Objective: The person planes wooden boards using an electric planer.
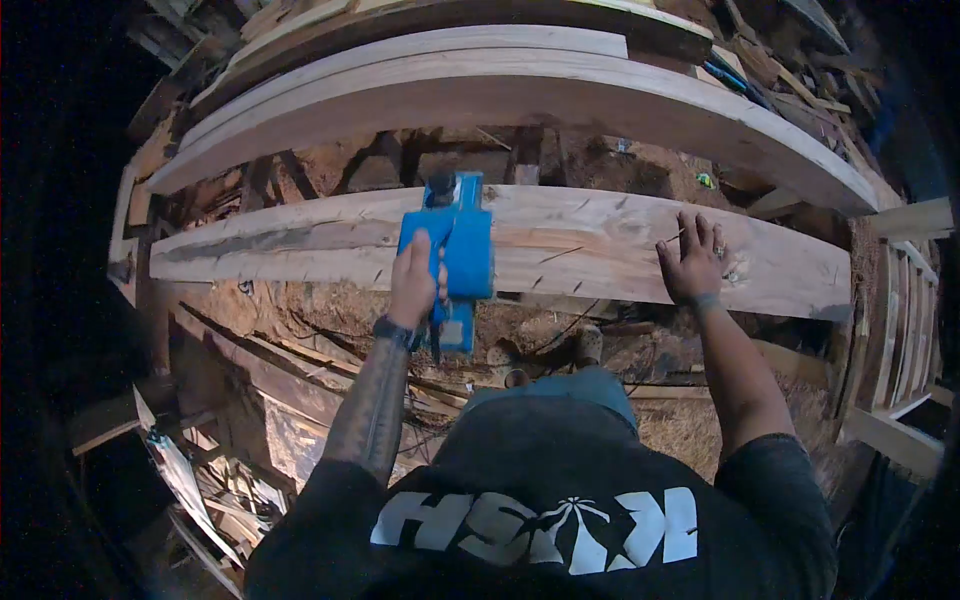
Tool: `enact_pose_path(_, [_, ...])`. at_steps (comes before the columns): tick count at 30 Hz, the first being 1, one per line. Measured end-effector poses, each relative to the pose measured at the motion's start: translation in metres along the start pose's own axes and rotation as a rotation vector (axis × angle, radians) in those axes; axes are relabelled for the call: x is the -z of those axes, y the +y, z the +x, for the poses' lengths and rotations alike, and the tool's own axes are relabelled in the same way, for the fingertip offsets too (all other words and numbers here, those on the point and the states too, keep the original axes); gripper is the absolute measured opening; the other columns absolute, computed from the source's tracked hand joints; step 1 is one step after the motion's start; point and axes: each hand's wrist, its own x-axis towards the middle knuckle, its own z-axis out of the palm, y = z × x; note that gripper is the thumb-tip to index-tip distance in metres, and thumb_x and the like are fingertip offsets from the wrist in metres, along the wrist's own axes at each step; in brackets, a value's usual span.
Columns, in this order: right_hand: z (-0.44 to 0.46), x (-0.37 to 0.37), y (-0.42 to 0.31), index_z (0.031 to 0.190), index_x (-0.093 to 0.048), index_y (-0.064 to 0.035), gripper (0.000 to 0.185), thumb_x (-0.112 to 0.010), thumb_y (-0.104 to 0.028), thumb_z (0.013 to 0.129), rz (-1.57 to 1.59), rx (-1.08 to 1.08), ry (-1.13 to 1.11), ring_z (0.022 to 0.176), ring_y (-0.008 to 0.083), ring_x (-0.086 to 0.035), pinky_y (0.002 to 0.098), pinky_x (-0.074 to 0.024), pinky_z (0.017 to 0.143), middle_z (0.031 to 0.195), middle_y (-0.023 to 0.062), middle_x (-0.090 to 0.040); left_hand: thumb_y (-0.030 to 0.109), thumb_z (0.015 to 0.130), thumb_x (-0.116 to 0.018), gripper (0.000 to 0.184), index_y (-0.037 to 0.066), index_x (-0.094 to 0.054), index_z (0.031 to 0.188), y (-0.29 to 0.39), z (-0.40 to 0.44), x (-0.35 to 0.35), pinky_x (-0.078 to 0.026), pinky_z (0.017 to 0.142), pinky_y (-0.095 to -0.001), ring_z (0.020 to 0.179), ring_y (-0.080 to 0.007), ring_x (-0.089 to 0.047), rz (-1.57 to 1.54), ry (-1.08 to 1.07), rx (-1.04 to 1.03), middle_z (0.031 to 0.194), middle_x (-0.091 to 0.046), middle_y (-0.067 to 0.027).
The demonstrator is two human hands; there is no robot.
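Observation:
My left hand (413, 283) is wrapped round the handle of a blue electric hand planer (468, 255). The planer lies crosswise over a wide wooden board (580, 235), its base hidden beneath the body. Along the board run knots, dark cracks and a grey, rough streak towards the left end. To the right, my right hand (693, 262) rests on the board's face with its fingers spread, apart from the planer and holding nothing.
Beyond the board stands a thick, long beam (500, 85) with more planks behind it. A slatted wooden frame (905, 330) is at the right. Scrap wood (215, 490) lies lower left. Shavings and cords cover the ground by my shoes (590, 345).

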Motion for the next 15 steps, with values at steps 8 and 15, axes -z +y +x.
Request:
enact_pose_path(8, [-0.002,-0.002,0.006,0.159,-0.043,-0.0268,0.074,-0.057,-0.064,0.097,-0.002,0.032,0.03,0.157,0.0462,-0.025,0.0667,-0.0143,0.123,0.168,0.0142,-0.037,0.069,0.106,-0.042,0.066,0.005,-0.059,0.098,-0.015,-0.012,0.005,-0.043,0.048,-0.0299,0.051,-0.0122,-0.051,0.05,0.006,-0.001,0.066,-0.055,-0.003])
enact_pose_path(15, [-0.001,-0.003,-0.003,0.16,-0.042,-0.0295,0.074,-0.06,-0.061,0.096,-0.026,0.031,-0.011,0.158,0.0425,-0.023,0.0629,-0.0128,0.125,0.168,0.0132,-0.036,0.071,0.104,-0.046,0.069,0.004,-0.061,0.097,-0.028,-0.01,0.008,-0.044,0.048,-0.0303,0.053,-0.0115,-0.054,0.058,0.064,-0.087,0.066,-0.055,-0.0022])
